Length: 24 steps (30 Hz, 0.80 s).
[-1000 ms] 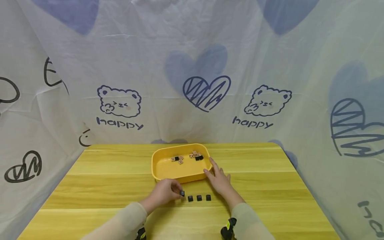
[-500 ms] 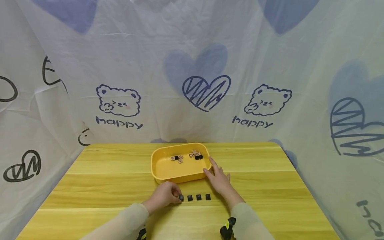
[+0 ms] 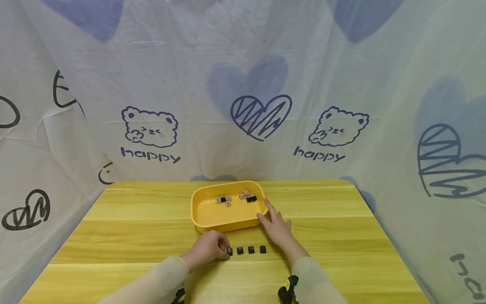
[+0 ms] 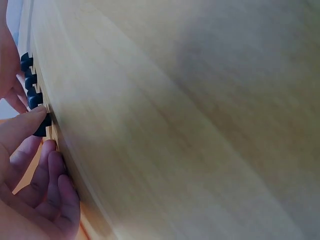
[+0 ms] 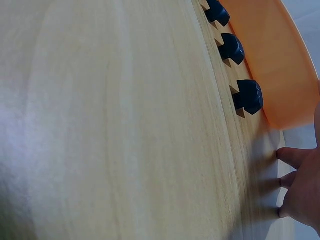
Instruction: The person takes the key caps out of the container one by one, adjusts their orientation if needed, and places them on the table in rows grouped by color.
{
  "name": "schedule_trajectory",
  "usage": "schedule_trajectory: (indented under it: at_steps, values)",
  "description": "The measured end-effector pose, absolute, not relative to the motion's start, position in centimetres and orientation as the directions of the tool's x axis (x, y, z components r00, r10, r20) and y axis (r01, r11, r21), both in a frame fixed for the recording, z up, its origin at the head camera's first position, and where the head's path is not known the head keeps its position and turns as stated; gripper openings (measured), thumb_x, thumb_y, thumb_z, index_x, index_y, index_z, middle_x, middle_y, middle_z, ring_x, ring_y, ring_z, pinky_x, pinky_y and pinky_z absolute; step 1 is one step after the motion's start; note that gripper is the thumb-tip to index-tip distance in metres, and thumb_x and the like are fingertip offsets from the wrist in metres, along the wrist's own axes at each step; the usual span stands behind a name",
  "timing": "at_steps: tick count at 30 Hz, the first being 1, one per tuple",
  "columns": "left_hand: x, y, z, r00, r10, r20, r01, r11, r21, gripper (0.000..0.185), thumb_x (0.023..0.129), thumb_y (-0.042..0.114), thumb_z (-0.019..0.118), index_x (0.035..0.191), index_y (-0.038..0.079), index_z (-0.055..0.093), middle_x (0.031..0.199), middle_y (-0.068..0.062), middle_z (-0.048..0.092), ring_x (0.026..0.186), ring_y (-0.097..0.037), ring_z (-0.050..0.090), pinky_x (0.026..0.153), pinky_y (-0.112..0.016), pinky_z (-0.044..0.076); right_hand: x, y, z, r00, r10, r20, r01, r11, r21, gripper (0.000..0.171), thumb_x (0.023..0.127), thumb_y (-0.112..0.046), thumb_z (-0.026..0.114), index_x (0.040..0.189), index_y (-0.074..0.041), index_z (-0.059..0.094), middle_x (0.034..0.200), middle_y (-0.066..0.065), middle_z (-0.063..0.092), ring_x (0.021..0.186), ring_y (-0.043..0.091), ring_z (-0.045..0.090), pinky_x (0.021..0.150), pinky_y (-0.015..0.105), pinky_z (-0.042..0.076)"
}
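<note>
In the head view my left hand (image 3: 206,246) is at the left end of a row of black keycaps on the table. Its thumb and a finger pinch the leftmost keycap (image 3: 229,251), which sits at table level. The left wrist view shows the thumb on this dark keycap (image 4: 44,126), the other fingers curled below. Three more keycaps stand spaced to its right, among them the rightmost keycap (image 3: 263,249). My right hand (image 3: 278,230) rests at the right front corner of a yellow tray (image 3: 212,217), thumb and index finger on its rim; some fingertips touch the table.
Inside the tray lie a left cluster of loose keycaps (image 3: 228,203) and a right cluster of keycaps (image 3: 247,195), beige undersides up on many. The wooden table (image 3: 322,261) extends to both sides. A printed cloth (image 3: 212,156) hangs behind it.
My left hand has lowered the keycap slightly toward me, to the left end of the row, and still pinches it. My right hand stays on the tray.
</note>
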<state>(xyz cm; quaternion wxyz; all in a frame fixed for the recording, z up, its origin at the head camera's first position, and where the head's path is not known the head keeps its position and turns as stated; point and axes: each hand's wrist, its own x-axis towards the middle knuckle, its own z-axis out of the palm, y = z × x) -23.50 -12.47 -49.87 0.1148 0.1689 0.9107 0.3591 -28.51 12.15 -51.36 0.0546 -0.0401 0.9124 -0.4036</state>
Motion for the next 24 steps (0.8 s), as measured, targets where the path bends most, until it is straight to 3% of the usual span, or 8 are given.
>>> schedule_trajectory:
  at_steps: [11,24]
  values:
    - [-23.3,-12.9,-48.9,-0.922,0.384,-0.060,0.236,0.677,0.697,0.022,0.070,0.009,0.086,0.085,0.009,0.070,0.070,0.008,0.059,0.063,-0.009,0.054,0.057,-0.025,0.047,-28.8,12.1,-51.6,-0.991,-0.115,-0.065,-0.030,0.676,-0.736,0.067,0.101,-0.053,0.042,0.157,-0.030,0.015,0.152,0.019,0.034,0.139,0.051,0.019,0.106,0.068,-0.007]
    - [-24.0,-12.5,-45.0,-0.884,0.466,-0.006,0.351,0.674,0.650,0.022,0.074,0.011,0.084,0.092,0.006,0.072,0.071,0.010,0.060,0.065,-0.007,0.055,0.062,-0.028,0.048,-28.9,12.2,-51.8,-0.991,-0.112,-0.069,-0.024,0.672,-0.741,0.068,0.100,-0.055,0.042,0.157,-0.031,0.014,0.153,0.016,0.034,0.139,0.050,0.019,0.106,0.068,-0.008]
